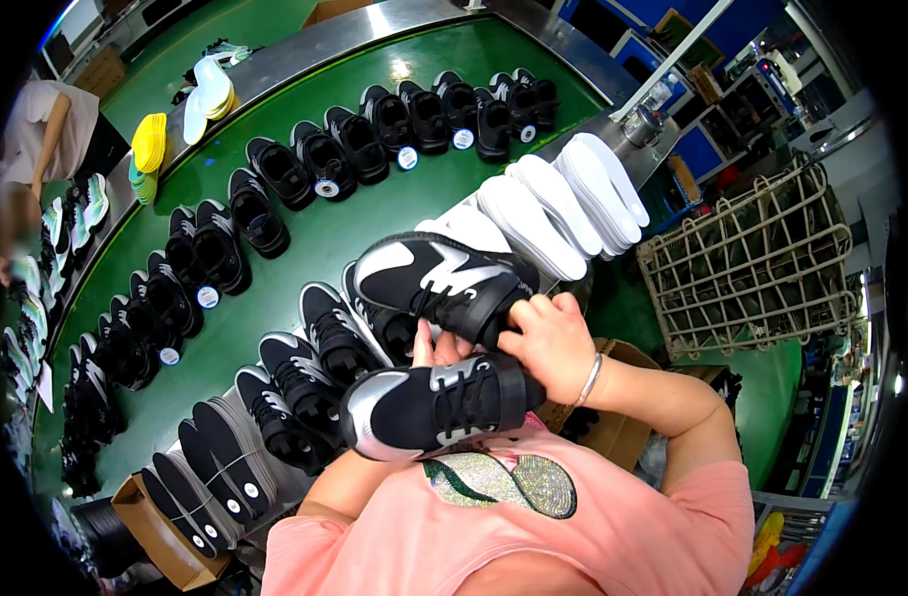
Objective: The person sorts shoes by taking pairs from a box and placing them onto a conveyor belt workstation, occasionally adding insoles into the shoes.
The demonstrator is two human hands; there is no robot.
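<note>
I hold two black sneakers with silver-white panels close to my chest. The lower sneaker [429, 405] lies across my body, toe to the left, laces up. The upper sneaker [436, 278] sits tilted above it. My right hand [551, 343], a bangle on its wrist, grips the heel opening of the upper sneaker. Only a small part of my left hand [432, 348] shows between the two shoes, under the upper one and behind the lower one; its grip is mostly hidden.
A green conveyor belt [305, 233] carries a curved row of black sneakers [325, 159]. White insoles [558, 204] are stacked at right, dark insoles [211, 472] in a cardboard box at lower left. A wire basket [757, 263] stands right. Another person [37, 149] works at far left.
</note>
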